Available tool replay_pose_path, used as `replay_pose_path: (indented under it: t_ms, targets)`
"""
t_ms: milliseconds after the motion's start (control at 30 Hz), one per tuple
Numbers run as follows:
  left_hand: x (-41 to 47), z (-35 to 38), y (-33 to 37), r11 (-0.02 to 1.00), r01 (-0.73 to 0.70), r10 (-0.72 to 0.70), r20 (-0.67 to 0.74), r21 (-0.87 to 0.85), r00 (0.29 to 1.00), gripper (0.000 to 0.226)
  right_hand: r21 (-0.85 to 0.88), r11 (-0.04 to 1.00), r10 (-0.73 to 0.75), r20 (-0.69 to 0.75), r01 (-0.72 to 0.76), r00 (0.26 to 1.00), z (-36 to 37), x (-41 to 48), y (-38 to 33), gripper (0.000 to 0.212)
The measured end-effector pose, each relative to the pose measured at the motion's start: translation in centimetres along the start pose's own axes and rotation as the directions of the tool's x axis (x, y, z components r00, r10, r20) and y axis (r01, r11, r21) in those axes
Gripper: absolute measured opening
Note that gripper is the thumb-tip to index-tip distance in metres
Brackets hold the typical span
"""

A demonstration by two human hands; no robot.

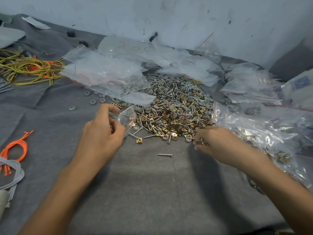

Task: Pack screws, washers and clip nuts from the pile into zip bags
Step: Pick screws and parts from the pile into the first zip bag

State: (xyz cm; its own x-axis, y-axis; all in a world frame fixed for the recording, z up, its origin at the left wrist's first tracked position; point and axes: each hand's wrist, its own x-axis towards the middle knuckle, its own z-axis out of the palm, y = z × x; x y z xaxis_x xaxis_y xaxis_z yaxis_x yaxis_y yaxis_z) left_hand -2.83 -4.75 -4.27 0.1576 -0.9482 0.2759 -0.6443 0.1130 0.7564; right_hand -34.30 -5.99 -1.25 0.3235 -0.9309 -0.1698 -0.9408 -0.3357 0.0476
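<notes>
1. Hold the small bag [127, 118] with its mouth wide and tilted toward the pile [177, 106], so pieces drop in without spilling.
2. The left hand [101, 131] pinches that bag, fingers curled round its rim; the pile lies just beyond its fingertips.
3. The right hand [213, 139], at the pile's near edge, curls its fingertips on what look like clip nuts [200, 143], too small to be sure.

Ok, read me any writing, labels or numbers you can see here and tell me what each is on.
"00", handwritten in marker on the large clear bag by the wall, seen upside down; the other characters are unreadable.
Blue print on the white packet at the right edge: too blurred to read.
</notes>
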Motion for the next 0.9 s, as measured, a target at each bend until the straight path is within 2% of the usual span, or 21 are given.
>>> replay_pose_path:
  t_ms: [133, 300, 533, 700, 767, 833, 900]
  targets:
    - [-0.1, 0.0, 0.2, 1.0, 0.005, -0.005, -0.002, -0.019, 1.0, 0.031, -0.066, 0.997, 0.031, -0.08, -0.037, 0.996, 0.9, -0.1, -0.4, 0.017]
    - [-0.1, 0.0, 0.3, 1.0, -0.013, 0.013, 0.011, -0.014, 1.0, 0.031, 0.05, 0.999, 0.023, -0.182, -0.014, 0.983, 1.6, 0.2, -0.9, 0.024]
    - [0.0, 0.0, 0.3, 1.0, -0.011, 0.011, 0.017, 0.01, 1.0, 0.03, -0.143, 0.988, -0.084, -0.183, 0.058, 0.979, 2.4, 0.7, -1.1, 0.034]
    - [0.0, 0.1, 0.3, 1.0, -0.009, 0.009, 0.028, 0.004, 1.0, 0.031, -0.264, 0.959, -0.182, -0.284, 0.105, 0.941, 2.3, 0.9, -1.7, 0.016]
    - [-0.1, 0.0, 0.3, 1.0, -0.012, 0.012, 0.041, -0.004, 0.999, 0.032, -0.255, 0.962, -0.183, -0.32, 0.101, 0.929, 2.2, 0.9, -2.1, 0.013]
    - [-0.2, 0.0, 0.3, 1.0, -0.019, 0.02, 0.051, -0.016, 0.999, 0.033, -0.235, 0.966, -0.177, -0.295, 0.108, 0.939, 2.4, 1.1, -2.5, 0.011]
    - [-0.2, 0.1, 0.3, 0.999, -0.034, 0.036, 0.066, -0.031, 0.997, 0.035, -0.129, 0.987, -0.133, -0.299, 0.098, 0.945, 2.4, 1.4, -3.0, 0.017]
